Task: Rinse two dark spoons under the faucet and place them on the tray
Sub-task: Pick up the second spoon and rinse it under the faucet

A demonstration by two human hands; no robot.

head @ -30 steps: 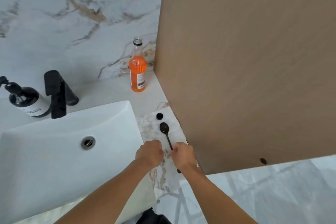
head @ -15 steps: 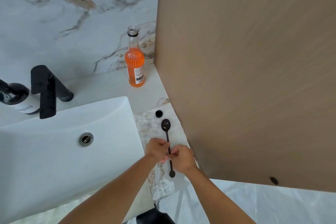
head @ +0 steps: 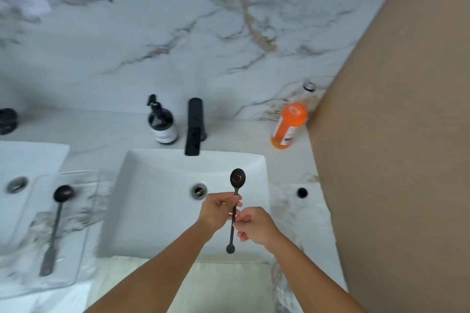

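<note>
I hold a long dark spoon above the right side of the white sink, bowl pointing away from me. My left hand pinches the handle near the bowl and my right hand grips it lower down. The black faucet stands behind the basin, well beyond the spoon, and no water is visible. A second dark spoon lies on the clear tray at the left, between two basins.
A dark soap dispenser stands left of the faucet. An open orange bottle sits at the back right beside a tan panel. A small black cap lies on the marble counter. A second basin is at far left.
Both hands lifted the spoon off the counter on the right and carried it left over the sink. My view swung left, bringing the tray and the other spoon into sight.
</note>
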